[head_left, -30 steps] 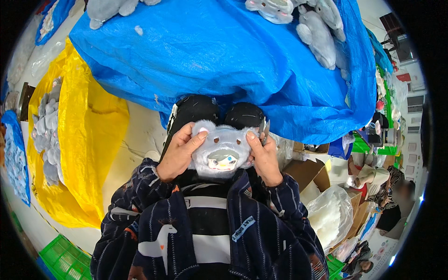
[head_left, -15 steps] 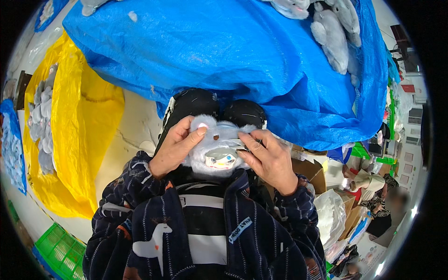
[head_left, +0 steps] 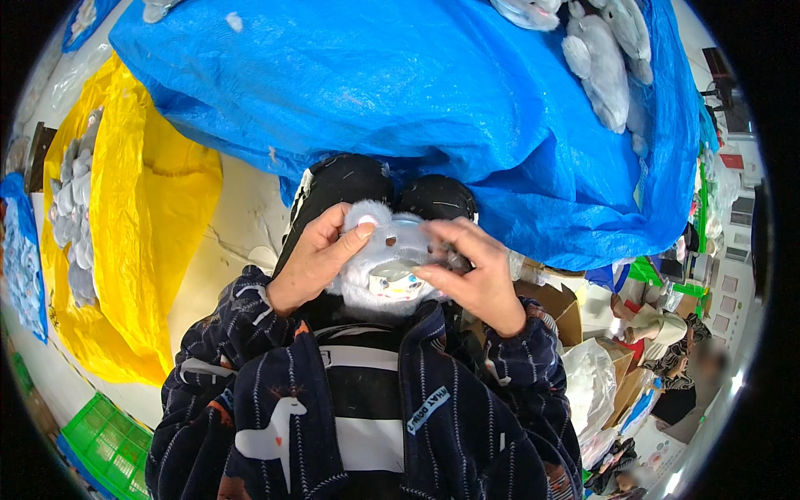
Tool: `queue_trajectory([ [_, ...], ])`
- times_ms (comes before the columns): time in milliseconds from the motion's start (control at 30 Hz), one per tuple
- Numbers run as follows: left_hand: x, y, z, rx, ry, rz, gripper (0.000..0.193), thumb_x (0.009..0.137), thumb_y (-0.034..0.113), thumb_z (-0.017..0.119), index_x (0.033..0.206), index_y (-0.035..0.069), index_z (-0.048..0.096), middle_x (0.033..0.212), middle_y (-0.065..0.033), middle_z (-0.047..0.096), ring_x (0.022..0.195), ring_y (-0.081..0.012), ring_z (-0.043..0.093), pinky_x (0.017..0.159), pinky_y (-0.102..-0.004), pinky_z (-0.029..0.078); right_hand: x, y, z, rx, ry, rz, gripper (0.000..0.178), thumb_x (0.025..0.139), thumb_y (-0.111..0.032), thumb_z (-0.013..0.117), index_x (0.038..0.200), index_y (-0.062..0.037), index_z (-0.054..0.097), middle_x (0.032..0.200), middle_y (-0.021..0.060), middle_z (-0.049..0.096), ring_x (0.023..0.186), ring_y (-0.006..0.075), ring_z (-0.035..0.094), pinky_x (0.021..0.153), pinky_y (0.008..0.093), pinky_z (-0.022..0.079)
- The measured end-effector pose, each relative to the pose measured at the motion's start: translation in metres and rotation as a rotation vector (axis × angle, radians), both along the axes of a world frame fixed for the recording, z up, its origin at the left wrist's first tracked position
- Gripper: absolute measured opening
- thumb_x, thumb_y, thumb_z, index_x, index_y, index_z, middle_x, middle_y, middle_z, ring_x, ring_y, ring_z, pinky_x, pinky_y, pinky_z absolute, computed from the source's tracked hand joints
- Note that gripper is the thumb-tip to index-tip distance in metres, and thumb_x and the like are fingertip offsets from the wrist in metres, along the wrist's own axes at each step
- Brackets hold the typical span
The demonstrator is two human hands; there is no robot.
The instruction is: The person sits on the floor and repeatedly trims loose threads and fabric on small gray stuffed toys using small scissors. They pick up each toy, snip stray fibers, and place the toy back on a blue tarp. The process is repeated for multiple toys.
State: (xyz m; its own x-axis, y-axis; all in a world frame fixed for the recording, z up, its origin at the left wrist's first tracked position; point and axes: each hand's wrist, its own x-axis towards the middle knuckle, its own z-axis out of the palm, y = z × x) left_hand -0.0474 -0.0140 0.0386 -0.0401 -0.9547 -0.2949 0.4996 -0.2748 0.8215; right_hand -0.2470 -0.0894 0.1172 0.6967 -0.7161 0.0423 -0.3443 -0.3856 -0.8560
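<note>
Grey plush toy (head_left: 387, 267) sits at our lap, in front of our knees, below the blue plastic sheet (head_left: 433, 92). Our left hand (head_left: 317, 254) curls closed around its left side, thumb on top. Our right hand (head_left: 471, 271) grips its right side, fingers bent over the face.

plush toy (head_left: 390, 271) half hidden behind fingers (head_left: 442, 250)

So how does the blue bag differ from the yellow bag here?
The blue bag is far larger, spreading across the top, with grey plush toys lying at its upper right. The yellow bag is narrower, at the person's left, with its grey plush pieces piled along its left side. Both are crinkled plastic.
</note>
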Motion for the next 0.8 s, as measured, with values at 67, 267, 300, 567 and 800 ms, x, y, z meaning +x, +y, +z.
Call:
queue_trajectory([
  [67, 0.001, 0.001, -0.003, 0.004, -0.016, -0.004, 0.020, 0.094, 0.022, 0.057, 0.102, 0.004, 0.056, 0.089, 0.0028, 0.058, 0.077, -0.0014, 0.049, 0.065, -0.0181, 0.040, 0.004, 0.004, -0.001, -0.088, 0.047, 0.055, 0.036, 0.070, -0.008, 0.074, 0.104, -0.0033, 0.062, 0.089, 0.0097, 0.059, 0.072, 0.0225, 0.060, 0.063, 0.0308, 0.049],
  [267, -0.002, 0.003, -0.005, -0.149, -0.204, 0.007, 0.017, 0.094, 0.020, 0.058, 0.100, 0.004, 0.056, 0.087, 0.0032, 0.057, 0.075, -0.0007, 0.048, 0.064, -0.0177, 0.040, 0.018, 0.007, 0.003, -0.240, 0.405, 0.148, 0.032, 0.067, -0.009, 0.072, 0.095, -0.0068, 0.057, 0.096, 0.0137, 0.057, 0.076, 0.0339, 0.061, 0.061, 0.0393, 0.051],
  [300, -0.001, 0.001, -0.004, -0.115, -0.146, 0.020, 0.017, 0.094, 0.019, 0.057, 0.102, 0.004, 0.056, 0.089, 0.0026, 0.059, 0.077, -0.0013, 0.050, 0.065, -0.0182, 0.042, 0.017, 0.004, -0.006, -0.265, 0.280, 0.131, 0.026, 0.074, -0.011, 0.071, 0.093, -0.0047, 0.056, 0.087, 0.0091, 0.059, 0.070, 0.0290, 0.062, 0.057, 0.0369, 0.050],
  [567, 0.005, -0.005, -0.009, 0.069, 0.085, 0.035, 0.020, 0.094, 0.017, 0.055, 0.109, 0.003, 0.055, 0.100, -0.0016, 0.060, 0.089, -0.0065, 0.055, 0.078, -0.0231, 0.046, -0.031, 0.016, -0.039, 0.388, -0.022, -0.611, 0.021, 0.089, -0.019, 0.064, 0.096, 0.0004, 0.062, 0.078, 0.0020, 0.060, 0.059, 0.0061, 0.051, 0.053, 0.0206, 0.041],
  [800, 0.003, -0.005, -0.011, 0.020, -0.001, 0.043, 0.017, 0.094, 0.021, 0.056, 0.101, 0.005, 0.057, 0.087, 0.0038, 0.056, 0.078, -0.0017, 0.047, 0.066, -0.0193, 0.040, 0.017, 0.012, -0.037, -0.157, 0.049, -0.208, 0.013, 0.080, -0.006, 0.067, 0.089, 0.0004, 0.061, 0.079, 0.0070, 0.062, 0.065, 0.0139, 0.057, 0.056, 0.0266, 0.045],
])
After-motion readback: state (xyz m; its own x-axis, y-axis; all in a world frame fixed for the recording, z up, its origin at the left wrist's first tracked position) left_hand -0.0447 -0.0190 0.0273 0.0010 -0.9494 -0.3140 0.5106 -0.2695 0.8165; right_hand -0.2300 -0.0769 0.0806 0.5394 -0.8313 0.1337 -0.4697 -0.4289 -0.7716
